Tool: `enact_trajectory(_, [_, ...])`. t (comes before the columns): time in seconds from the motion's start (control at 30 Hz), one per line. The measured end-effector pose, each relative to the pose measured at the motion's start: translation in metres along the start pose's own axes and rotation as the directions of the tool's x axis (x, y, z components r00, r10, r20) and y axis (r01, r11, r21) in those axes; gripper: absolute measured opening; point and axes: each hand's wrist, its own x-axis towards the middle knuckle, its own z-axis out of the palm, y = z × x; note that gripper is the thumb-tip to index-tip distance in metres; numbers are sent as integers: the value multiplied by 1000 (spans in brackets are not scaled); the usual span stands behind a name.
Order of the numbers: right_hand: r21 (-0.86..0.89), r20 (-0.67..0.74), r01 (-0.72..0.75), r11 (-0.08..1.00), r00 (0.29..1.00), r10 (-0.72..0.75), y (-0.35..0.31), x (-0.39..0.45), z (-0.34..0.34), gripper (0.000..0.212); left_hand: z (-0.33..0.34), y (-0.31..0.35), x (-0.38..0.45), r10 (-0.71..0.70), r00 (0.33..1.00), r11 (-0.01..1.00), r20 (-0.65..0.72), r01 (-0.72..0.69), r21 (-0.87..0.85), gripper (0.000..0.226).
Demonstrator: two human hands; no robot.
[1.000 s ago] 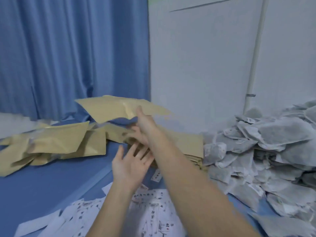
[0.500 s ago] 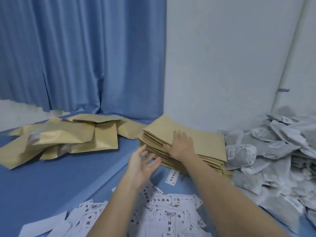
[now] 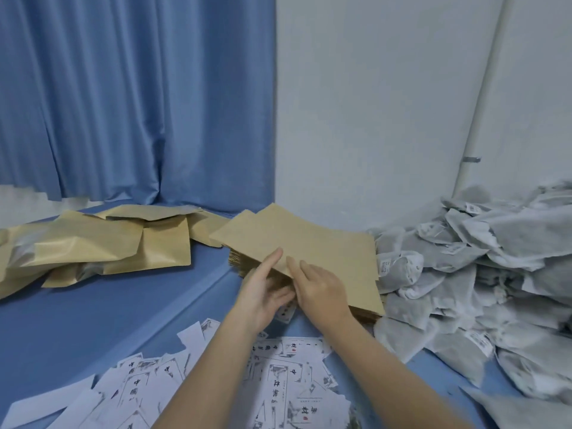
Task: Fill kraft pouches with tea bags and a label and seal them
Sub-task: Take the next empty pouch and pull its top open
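Note:
A stack of flat kraft pouches (image 3: 356, 292) lies in the middle of the blue surface. The top kraft pouch (image 3: 297, 243) is lifted off the stack at its near left edge. My left hand (image 3: 263, 289) pinches that edge, thumb on top and fingers underneath. My right hand (image 3: 318, 289) rests on the same pouch with its fingers spread on the paper. White tea bags (image 3: 479, 267) are heaped at the right. Printed white labels (image 3: 278, 376) are scattered in front, under my forearms.
A loose pile of filled kraft pouches (image 3: 102, 249) lies at the left on a raised blue ledge (image 3: 93, 311). A blue curtain (image 3: 139, 103) and a white wall (image 3: 371, 119) close off the back. A white pipe (image 3: 476, 134) runs up the wall.
One second ago my right hand tossed a pouch onto the left pile. It then came down on the stack, and now both hands lift the top pouch's near edge.

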Motion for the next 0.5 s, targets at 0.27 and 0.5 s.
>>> enact_trajectory(0.27, [617,433,-309,724,901,16,-31,17,-93,54,35,-4,-46,562,768,789,-306,-388,476,19])
enact_trajectory(0.5, [780,611,-611,-137,694,381,-10,46,-172,34,44,1,-89,798,545,10,259,-441,898,77])
